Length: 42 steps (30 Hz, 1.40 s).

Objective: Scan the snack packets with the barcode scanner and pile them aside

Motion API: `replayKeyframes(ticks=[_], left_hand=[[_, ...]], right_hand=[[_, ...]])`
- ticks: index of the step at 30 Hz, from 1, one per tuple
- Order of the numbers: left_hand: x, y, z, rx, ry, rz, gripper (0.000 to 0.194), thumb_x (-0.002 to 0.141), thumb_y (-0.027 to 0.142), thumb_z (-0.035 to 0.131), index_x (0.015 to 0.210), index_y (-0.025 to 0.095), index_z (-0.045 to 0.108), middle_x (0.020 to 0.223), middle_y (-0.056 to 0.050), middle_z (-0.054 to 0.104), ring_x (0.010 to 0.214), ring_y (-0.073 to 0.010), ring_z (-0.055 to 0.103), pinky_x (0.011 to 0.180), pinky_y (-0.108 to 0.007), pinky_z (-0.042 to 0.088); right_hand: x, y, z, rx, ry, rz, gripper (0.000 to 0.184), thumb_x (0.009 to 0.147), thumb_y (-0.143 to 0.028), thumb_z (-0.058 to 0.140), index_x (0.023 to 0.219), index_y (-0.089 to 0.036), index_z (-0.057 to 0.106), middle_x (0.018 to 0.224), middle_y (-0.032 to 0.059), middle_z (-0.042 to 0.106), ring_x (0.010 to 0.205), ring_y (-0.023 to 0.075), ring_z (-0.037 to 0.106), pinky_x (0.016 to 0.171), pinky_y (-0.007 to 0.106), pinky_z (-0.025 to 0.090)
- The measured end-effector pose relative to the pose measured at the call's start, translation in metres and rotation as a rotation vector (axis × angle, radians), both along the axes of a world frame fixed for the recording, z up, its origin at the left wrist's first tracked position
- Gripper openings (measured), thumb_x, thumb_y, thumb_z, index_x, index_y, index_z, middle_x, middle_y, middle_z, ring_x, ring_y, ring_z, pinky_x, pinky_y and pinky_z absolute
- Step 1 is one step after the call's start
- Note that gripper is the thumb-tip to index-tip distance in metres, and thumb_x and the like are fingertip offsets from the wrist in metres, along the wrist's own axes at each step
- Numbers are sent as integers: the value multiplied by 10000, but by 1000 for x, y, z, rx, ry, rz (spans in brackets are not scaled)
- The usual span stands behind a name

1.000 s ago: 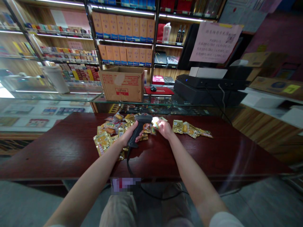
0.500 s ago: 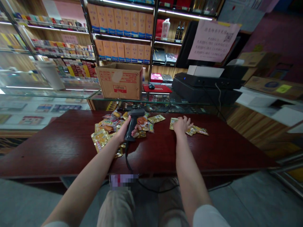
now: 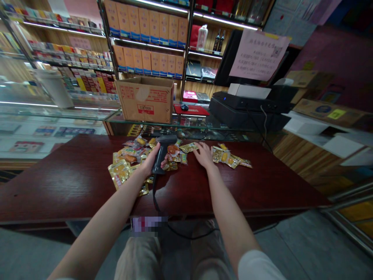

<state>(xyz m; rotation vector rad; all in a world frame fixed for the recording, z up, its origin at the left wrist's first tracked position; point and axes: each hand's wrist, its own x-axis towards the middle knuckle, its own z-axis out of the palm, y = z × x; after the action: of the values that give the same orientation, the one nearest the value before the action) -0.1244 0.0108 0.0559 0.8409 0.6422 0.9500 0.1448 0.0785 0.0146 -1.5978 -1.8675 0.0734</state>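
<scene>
My left hand (image 3: 151, 160) is closed around the handle of a black barcode scanner (image 3: 161, 155), whose head points right and whose cable drops over the table edge. Beneath and around it lies a pile of snack packets (image 3: 124, 165), some gold, some clear with orange-brown food inside. My right hand (image 3: 204, 154) is over the table, fingers spread and reaching toward a gold packet (image 3: 189, 147) at the pile's right end; its fingertips are at that packet's edge, and I cannot tell whether they touch. Several gold packets (image 3: 231, 159) lie in a row to the right of this hand.
The dark red table (image 3: 75, 179) meets a glass display counter (image 3: 194, 132). On the counter stand an open cardboard box (image 3: 147, 102), a mouse (image 3: 184, 107) on a red mat and a black cash drawer (image 3: 247, 112). Stocked shelves rise behind.
My right hand has moved left, from the right-hand row of packets to the gold packet by the pile. My left hand keeps the scanner in place. The view has shifted slightly.
</scene>
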Motion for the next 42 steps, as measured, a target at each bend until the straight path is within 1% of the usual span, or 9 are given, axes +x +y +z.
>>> replayKeyframes(ticks=[6, 9, 12, 14, 20, 25, 30, 37, 42], left_hand=[[0, 0, -1, 17, 18, -12, 612, 862, 749, 444, 718, 161, 530, 438, 15, 457, 346, -107, 441, 344, -202, 346], [0, 0, -2, 42, 11, -21, 613, 876, 735, 436, 701, 156, 533, 449, 12, 462, 351, -98, 434, 349, -197, 356], [1, 0, -2, 51, 1, -28, 605, 874, 723, 460, 699, 149, 540, 465, 11, 471, 357, -95, 436, 348, -198, 364], [1, -1, -1, 48, -18, -23, 593, 863, 715, 493, 704, 147, 540, 487, 8, 490, 359, -92, 439, 341, -199, 361], [0, -1, -1, 23, -18, -15, 604, 842, 736, 505, 716, 146, 537, 486, 8, 498, 356, -97, 452, 346, -205, 379], [0, 1, -3, 27, 36, -43, 642, 838, 773, 457, 704, 150, 540, 439, 4, 466, 351, -112, 456, 345, -204, 366], [-1, 1, -3, 36, 38, -45, 643, 837, 773, 458, 698, 151, 542, 441, 5, 467, 353, -108, 455, 350, -203, 367], [0, 1, -3, 70, 43, -47, 642, 847, 765, 455, 676, 152, 541, 450, 3, 474, 361, -100, 449, 360, -201, 377], [2, -3, 1, 55, 30, -57, 624, 863, 739, 462, 673, 150, 542, 455, 6, 472, 350, -91, 428, 347, -196, 368]], right_hand=[[-4, 4, -7, -138, -16, -214, 370, 895, -497, 566, 1019, -176, 700, 1205, 210, 629, 1246, 383, 508, 1108, 649, 193], [2, 3, -5, -161, 20, -265, 687, 785, -551, 691, 1275, -85, 568, 1280, 280, 584, 1262, 411, 513, 1086, 579, 291], [1, 5, -7, -200, 32, -279, 1037, 675, -631, 757, 1428, -18, 391, 1395, 333, 490, 1346, 431, 437, 1130, 564, 237], [0, 8, -9, -227, 46, -311, 1096, 618, -631, 794, 1421, -3, 390, 1418, 350, 457, 1375, 438, 397, 1146, 559, 207], [4, 18, -3, -252, 82, -372, 820, 617, -299, 805, 1331, -50, 488, 1314, 264, 570, 1286, 374, 502, 1111, 501, 289], [6, 17, 2, -189, 182, -154, 360, 735, -160, 600, 1091, -130, 639, 1071, 131, 687, 1058, 251, 633, 1006, 376, 431], [3, 17, 2, -149, 458, -157, 578, 566, -144, 721, 1130, -136, 595, 1183, 155, 646, 1114, 280, 613, 955, 408, 485], [0, 11, 14, -279, 1073, 70, 270, 609, -243, 727, 838, -182, 599, 773, 9, 660, 735, 177, 660, 707, 325, 559], [-6, -3, 25, -413, 1196, 239, 258, 727, -296, 699, 884, -241, 501, 828, -34, 633, 751, 148, 649, 672, 377, 615]])
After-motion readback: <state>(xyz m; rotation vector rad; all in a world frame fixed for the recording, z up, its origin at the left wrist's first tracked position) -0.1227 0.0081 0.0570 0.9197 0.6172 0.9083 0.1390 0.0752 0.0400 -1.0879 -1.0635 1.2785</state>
